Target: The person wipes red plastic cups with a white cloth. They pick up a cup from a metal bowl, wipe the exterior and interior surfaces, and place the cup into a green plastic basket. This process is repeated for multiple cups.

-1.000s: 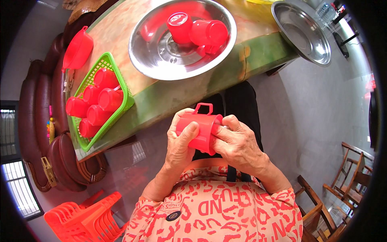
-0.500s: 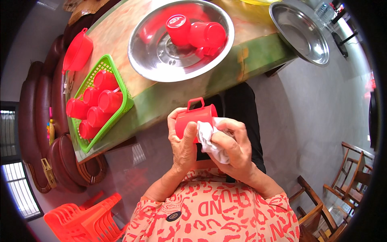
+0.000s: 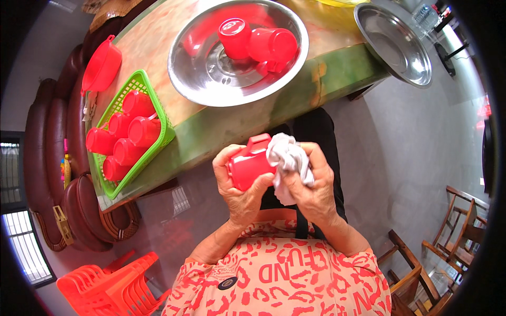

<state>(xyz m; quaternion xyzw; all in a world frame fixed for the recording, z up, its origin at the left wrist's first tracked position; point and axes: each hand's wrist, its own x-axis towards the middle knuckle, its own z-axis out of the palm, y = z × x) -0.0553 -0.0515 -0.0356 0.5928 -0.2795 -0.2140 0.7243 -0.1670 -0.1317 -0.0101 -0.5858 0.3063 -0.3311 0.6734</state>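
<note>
- Stools, orange plastic [image 3: 108, 287], stacked on the floor at lower left.
- Sofa, dark brown [image 3: 47, 158], curved, along the far-left side of the bench.
- Basket, green plastic [image 3: 158, 108], on the left end of the bench [image 3: 295, 100]; holds several red cups [image 3: 126, 131] lying packed together.
- Bowl, red plastic [image 3: 101, 66], on the bench just above the basket.
- Basin, steel, large [image 3: 190, 79], at the bench middle; two red cups [image 3: 258, 42] lie inside, touching each other.
- Left hand [image 3: 240, 184], below the bench edge in front of the body; fingers closed around a red cup with handle [image 3: 250, 166], handle pointing up toward the bench.
- Right hand [image 3: 311, 187], touching the left, closed on a white cloth [image 3: 287, 158] pressed against the cup's right end.
- Basin, steel, second [image 3: 392, 45], at the right end of the bench, overhanging its edge.
- Chairs, wooden [image 3: 448, 247], on the floor at lower right, well apart from the hands.
</note>
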